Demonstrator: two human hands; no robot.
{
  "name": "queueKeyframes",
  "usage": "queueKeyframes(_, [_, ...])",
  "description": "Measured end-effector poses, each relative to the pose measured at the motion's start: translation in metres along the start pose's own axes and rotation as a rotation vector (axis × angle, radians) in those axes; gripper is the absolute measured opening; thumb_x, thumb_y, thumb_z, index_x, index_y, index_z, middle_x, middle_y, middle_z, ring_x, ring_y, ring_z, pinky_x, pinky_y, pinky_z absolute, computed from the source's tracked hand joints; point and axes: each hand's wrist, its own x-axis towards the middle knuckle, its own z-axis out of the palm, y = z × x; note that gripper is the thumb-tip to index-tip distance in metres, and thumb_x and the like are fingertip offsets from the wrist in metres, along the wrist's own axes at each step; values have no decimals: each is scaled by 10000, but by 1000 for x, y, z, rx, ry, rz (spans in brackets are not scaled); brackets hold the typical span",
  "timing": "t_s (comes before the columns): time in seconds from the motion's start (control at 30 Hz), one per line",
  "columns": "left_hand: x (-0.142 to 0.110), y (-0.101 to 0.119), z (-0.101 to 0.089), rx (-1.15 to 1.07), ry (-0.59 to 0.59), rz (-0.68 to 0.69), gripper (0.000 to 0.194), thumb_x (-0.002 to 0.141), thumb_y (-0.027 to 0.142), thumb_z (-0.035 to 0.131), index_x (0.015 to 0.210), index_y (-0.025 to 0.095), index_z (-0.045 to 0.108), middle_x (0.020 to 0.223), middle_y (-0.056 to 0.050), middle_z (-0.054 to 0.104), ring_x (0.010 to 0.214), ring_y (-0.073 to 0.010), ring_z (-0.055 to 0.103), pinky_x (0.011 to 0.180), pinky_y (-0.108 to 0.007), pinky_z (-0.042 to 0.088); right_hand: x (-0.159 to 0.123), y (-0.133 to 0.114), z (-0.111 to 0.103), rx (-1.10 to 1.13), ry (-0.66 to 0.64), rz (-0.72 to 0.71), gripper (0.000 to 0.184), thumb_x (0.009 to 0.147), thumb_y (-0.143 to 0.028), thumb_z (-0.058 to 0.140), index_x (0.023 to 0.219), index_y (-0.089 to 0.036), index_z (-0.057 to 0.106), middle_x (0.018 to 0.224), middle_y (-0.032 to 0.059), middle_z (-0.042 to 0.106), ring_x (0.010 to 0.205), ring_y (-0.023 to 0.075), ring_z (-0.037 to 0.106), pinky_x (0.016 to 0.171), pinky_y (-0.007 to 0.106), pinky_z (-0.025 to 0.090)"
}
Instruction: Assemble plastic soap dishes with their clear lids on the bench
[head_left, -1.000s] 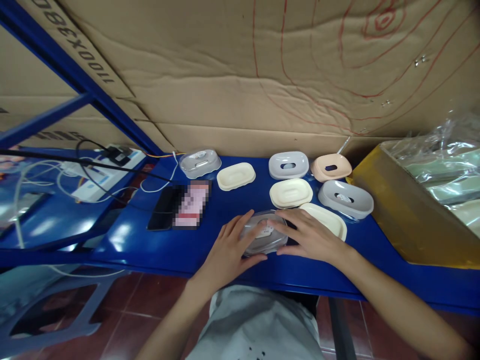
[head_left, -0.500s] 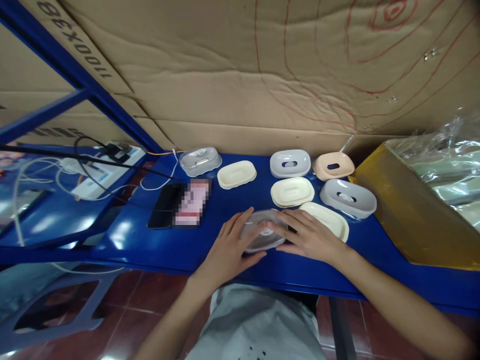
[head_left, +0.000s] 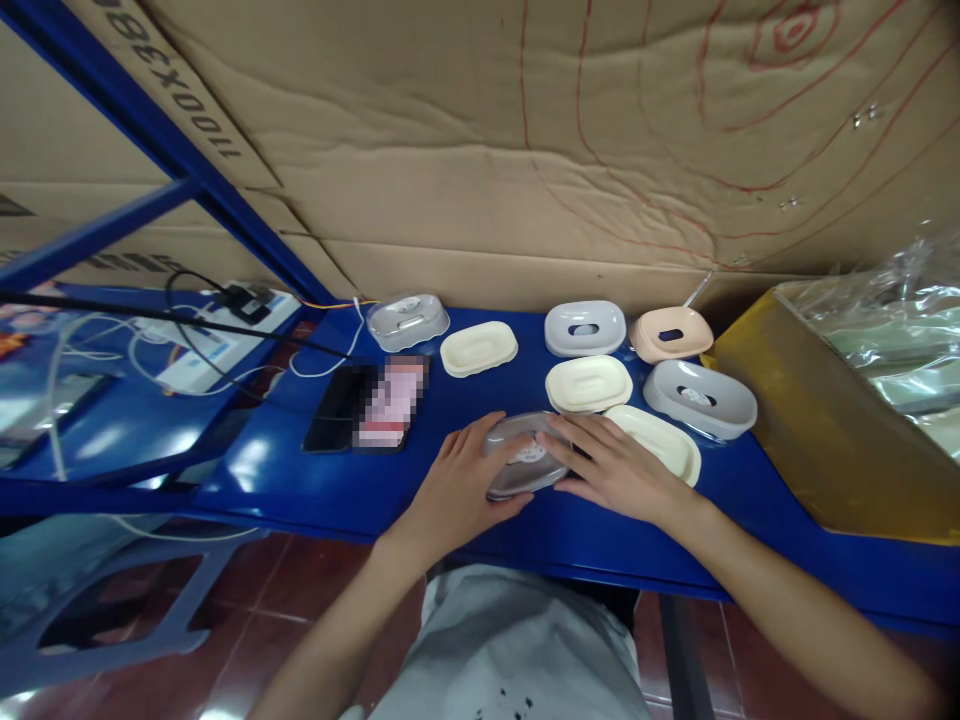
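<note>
A grey oval soap dish (head_left: 521, 455) sits near the front of the blue table (head_left: 315, 490), between my two hands. My left hand (head_left: 457, 490) wraps its left side, thumb under the near rim and fingers on top. My right hand (head_left: 615, 465) grips its right side with fingers laid over the top. The dish is tilted, its near edge lifted a little off the table. A cream dish (head_left: 660, 440) lies just behind my right hand.
Further back stand several soap dishes: clear (head_left: 409, 320), cream (head_left: 478, 348), grey (head_left: 585, 327), peach (head_left: 670, 333), cream (head_left: 589, 383), grey (head_left: 699, 397). Two phones (head_left: 367, 405) lie at left, a power strip with cables (head_left: 225, 335) beyond. A yellow box (head_left: 832, 420) with plastic bags fills the right.
Both hands stay on the grey dish. Its near edge has tipped up and my left fingers have curled further round it. The view has shifted slightly.
</note>
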Motion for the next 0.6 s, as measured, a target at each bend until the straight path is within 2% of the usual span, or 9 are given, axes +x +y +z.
queueKeyframes(0.17, [18, 3, -9, -9, -118, -26, 753, 851, 340, 879, 1524, 318, 541, 1566, -159, 510, 1349, -412, 627, 1086, -585, 562, -3, 7, -7, 79, 35, 47, 738, 1073, -481, 633, 1691, -165, 381, 1631, 234, 553, 1467, 392, 581, 1158, 619, 544])
queueKeyframes(0.33, [35, -14, -17, -19, -127, 19, 741, 814, 343, 886, 1458, 283, 526, 1530, -158, 530, 1330, -403, 643, 1095, -575, 559, -5, 9, -14, 96, 77, 88, 727, 1087, -430, 621, 1716, -204, 334, 1624, 220, 565, 1452, 387, 597, 1144, 619, 547])
queueKeyframes(0.4, [43, -26, -22, -75, -93, 21, 757, 789, 339, 896, 1439, 280, 511, 1495, -145, 551, 1284, -378, 673, 1093, -547, 566, -6, 8, -15, 94, 86, 93, 709, 1089, -418, 620, 1707, -203, 348, 1620, 214, 569, 1447, 388, 599, 1140, 622, 548])
queueKeyframes(0.5, [63, -46, -32, -109, 34, 21, 733, 801, 321, 871, 1427, 283, 490, 1467, -123, 572, 1320, -355, 652, 1123, -507, 552, -6, 7, -16, 102, 89, 91, 679, 1090, -405, 620, 1688, -192, 380, 1622, 209, 568, 1442, 384, 601, 1143, 617, 547])
queueKeyframes(0.6, [93, -69, -43, -35, 149, -75, 710, 848, 374, 832, 1449, 271, 468, 1456, -124, 580, 1368, -368, 612, 1153, -526, 522, -6, 7, -17, 114, 86, 101, 666, 1089, -389, 621, 1684, -198, 392, 1617, 208, 571, 1428, 378, 613, 1144, 614, 549])
